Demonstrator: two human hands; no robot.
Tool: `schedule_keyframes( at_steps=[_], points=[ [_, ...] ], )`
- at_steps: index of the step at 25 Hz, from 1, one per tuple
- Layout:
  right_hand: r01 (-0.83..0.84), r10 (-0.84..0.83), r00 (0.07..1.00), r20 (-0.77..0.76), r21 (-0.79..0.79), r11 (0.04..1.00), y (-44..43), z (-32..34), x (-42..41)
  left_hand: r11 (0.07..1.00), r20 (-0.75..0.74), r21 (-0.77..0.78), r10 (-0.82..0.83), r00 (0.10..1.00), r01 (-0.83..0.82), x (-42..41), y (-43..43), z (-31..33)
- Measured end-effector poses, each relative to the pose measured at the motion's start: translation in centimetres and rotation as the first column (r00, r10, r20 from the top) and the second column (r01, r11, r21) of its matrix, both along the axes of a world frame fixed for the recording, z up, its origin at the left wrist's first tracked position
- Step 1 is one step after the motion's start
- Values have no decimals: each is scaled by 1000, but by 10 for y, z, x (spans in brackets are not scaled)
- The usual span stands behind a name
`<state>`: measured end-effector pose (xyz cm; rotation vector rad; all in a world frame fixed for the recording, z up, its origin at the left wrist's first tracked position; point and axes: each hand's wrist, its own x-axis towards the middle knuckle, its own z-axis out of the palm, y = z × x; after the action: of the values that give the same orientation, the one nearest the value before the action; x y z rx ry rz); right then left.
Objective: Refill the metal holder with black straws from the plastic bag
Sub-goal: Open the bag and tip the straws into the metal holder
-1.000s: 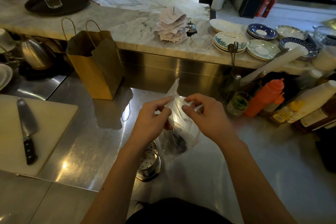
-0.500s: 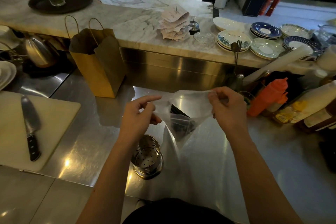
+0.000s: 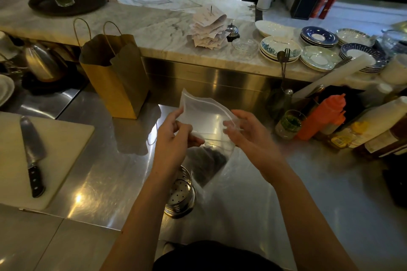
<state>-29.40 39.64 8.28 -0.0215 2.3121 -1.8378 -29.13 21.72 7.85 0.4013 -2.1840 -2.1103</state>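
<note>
Pinching the limp, slippery bag at its mouth, both hands are gripping film; straws sagging light

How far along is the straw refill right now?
Early stage. Both hands, left hand and right hand, hold the plastic bag at its top, working the opening. The black straws sit inside the bag. The metal holder on the counter looks empty; filling it is left.
</note>
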Motion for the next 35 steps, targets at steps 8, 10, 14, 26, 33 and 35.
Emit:
schedule_keyframes(
  at_steps=[8,10,14,26,33,35],
  points=[
    [29,-9,996,-88,228,973,2,-23,-2,810,79,572,101,992,-129,-9,-12,12],
    [54,-28,995,-98,277,959,4,-30,-4,754,87,645,92,992,-126,-7,-13,16],
    [60,-19,992,-128,325,944,1,-46,-6,673,113,729,60,992,-124,-3,-14,19],
    [71,-60,995,-80,138,988,-9,-53,5,600,121,794,4,993,-100,-1,-5,26],
    [154,-131,978,-163,135,979,-6,-55,5,591,129,801,-17,992,-94,-2,-4,24],
    [199,-171,962,-213,118,973,-5,-51,5,603,126,793,-21,992,-88,-4,-5,19]
  ],
)
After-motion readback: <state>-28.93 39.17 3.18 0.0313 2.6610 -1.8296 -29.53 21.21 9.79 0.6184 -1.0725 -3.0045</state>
